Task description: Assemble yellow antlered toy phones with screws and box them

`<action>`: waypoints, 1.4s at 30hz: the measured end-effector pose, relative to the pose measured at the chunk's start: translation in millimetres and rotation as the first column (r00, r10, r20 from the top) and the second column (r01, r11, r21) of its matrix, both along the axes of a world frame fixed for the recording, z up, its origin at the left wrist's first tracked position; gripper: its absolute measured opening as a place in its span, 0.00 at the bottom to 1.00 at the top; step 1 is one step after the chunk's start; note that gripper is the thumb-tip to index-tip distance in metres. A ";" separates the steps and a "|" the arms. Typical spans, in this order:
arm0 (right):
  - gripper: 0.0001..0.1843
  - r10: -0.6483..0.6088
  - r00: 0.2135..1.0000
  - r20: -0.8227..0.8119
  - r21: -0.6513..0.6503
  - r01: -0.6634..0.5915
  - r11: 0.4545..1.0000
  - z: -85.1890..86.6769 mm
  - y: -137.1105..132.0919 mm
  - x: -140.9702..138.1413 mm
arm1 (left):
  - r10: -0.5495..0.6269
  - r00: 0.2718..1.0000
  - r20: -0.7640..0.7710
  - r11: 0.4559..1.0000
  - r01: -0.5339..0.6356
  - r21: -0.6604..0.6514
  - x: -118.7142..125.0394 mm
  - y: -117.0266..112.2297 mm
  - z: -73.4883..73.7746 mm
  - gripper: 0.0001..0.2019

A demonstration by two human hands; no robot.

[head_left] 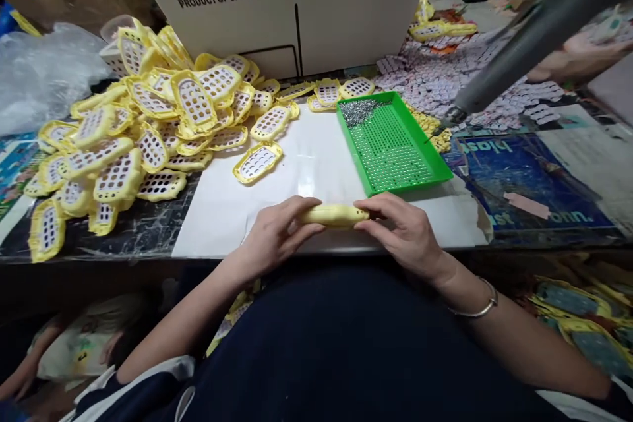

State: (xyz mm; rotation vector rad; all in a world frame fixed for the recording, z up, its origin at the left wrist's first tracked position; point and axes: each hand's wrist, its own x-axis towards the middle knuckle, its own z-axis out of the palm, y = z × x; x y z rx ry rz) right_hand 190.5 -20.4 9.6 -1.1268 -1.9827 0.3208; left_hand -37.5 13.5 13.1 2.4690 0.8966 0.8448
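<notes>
Between my two hands is a yellow plastic shell part (331, 214), seen edge-on just above the front of the white work sheet (316, 158). My left hand (277, 227) pinches its left end with thumb and fingers. Its right end is gripped by my right hand (405, 231), near small dark holes in the edge. Behind my right hand lies a green tray (400, 188) with a perforated bed and a heap of small metal screws (359, 112) in its far left corner. One yellow-rimmed part with a white holed panel (258, 163) lies alone on the sheet.
A large pile of similar yellow-rimmed parts (128, 138) covers the left. A printed carton (277, 6) stands behind. A grey rod-like tool (524, 39) slants in from upper right, above many small white pieces (445, 79). Another person's arm (30, 362) shows at lower left.
</notes>
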 end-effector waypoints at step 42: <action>0.23 -0.083 0.726 -0.683 0.076 0.185 0.980 67.9 84.7 92.8 | 0.651 0.528 0.545 0.099 0.652 -0.751 3.3 -11.4 -2.2 0.25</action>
